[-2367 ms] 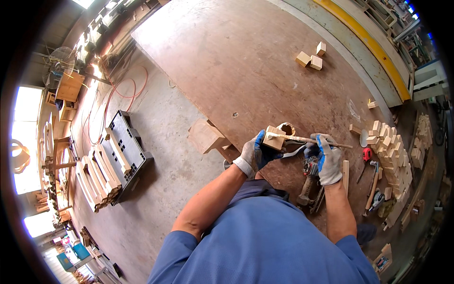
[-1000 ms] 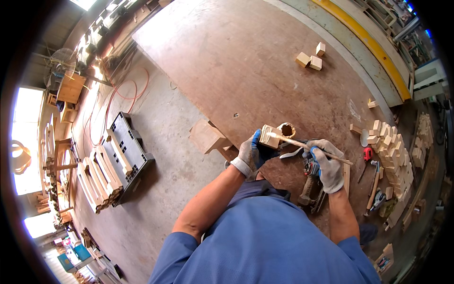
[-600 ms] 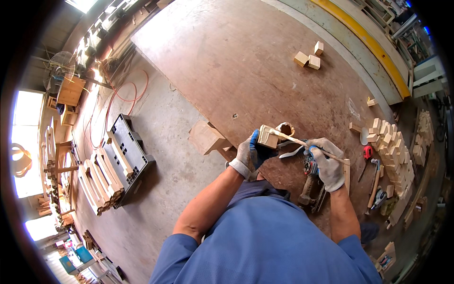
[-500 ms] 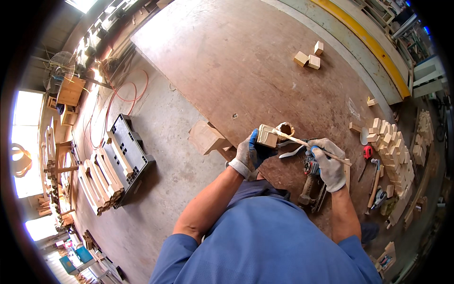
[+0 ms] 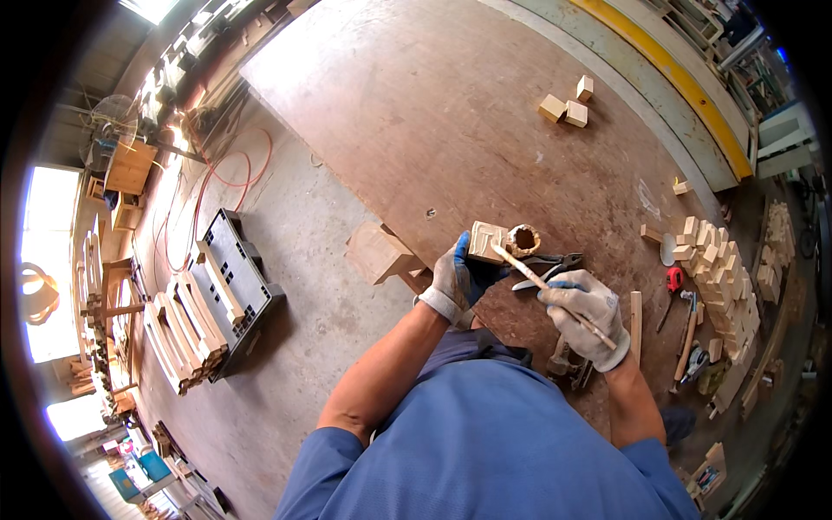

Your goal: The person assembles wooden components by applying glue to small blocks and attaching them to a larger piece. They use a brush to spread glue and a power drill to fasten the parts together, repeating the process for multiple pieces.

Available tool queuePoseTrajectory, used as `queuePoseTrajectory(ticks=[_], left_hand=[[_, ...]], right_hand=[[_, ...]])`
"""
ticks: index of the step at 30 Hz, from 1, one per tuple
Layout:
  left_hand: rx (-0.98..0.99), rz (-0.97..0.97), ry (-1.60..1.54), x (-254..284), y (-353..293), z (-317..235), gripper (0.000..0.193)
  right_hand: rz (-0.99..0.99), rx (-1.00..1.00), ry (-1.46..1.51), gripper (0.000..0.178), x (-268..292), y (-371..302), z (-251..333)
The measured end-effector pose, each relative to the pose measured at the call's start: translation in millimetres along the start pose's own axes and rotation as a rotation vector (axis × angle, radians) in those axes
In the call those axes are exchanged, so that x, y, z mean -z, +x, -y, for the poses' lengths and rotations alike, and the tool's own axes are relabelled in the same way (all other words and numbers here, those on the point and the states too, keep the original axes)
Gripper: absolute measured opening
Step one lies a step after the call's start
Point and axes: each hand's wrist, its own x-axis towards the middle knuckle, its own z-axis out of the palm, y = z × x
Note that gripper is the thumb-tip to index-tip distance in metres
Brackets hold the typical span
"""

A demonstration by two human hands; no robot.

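Observation:
My left hand (image 5: 454, 282), in a white glove with blue fingers, is closed around a pale wooden block (image 5: 487, 243). Streaks of a cream-coloured coating show on the block's upper face. A thin wooden stick (image 5: 537, 281) runs from the closed fingers of my right hand (image 5: 589, 319), also gloved, and its far tip meets the block's right edge. Right beside the block stands a small round pot (image 5: 535, 240) with a crusted rim. Pliers-like metal tools (image 5: 568, 261) lie beyond my right hand, which partly covers a power tool (image 5: 559, 360).
Three small blocks (image 5: 575, 113) sit far off on the brown tabletop (image 5: 416, 113). To the right are a pile of blocks (image 5: 718, 269), a red tape measure (image 5: 673, 278) and a hammer (image 5: 686, 342). A black pallet (image 5: 251, 286) with wooden strips stands on the floor at left.
My right hand has moved left and nearer to me, turning the stick steeper. The block's coated face is turned more into view; the left hand has barely shifted.

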Motion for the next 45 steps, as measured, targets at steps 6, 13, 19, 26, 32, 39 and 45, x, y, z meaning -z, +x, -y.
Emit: queuePoseTrajectory(ticks=[6,13,19,26,32,39,45], left_hand=[[-0.005,0.045,-0.010,6.0,2.5,-3.7,0.055],[-0.019,-0.044,0.084,-21.6,-6.9,-1.5,0.052],[-0.030,-0.041,0.018,-13.5,-3.1,-3.1,0.052],[-0.033,-0.054,0.036,-27.5,-7.8,-5.0,0.053],[-0.049,-0.039,-0.041,-4.8,4.2,-4.0,0.053],[-0.031,-0.066,0.046,-20.4,-1.5,-4.1,0.051],[-0.086,-0.046,0.034,1.6,6.9,-3.2,0.053]], right_hand=[[-0.009,-0.096,0.086,0.021,11.1,6.8,8.7],[0.017,0.002,0.016,0.021,3.8,12.3,1.7],[0.081,0.029,0.039,0.023,10.1,12.3,8.1],[0.066,0.043,-0.064,0.026,9.5,12.2,-5.6],[0.109,0.113,-0.061,0.027,8.7,8.4,10.8],[0.058,0.165,-0.197,0.026,1.3,13.5,2.2],[0.155,0.167,-0.171,0.020,6.1,9.1,13.8]])
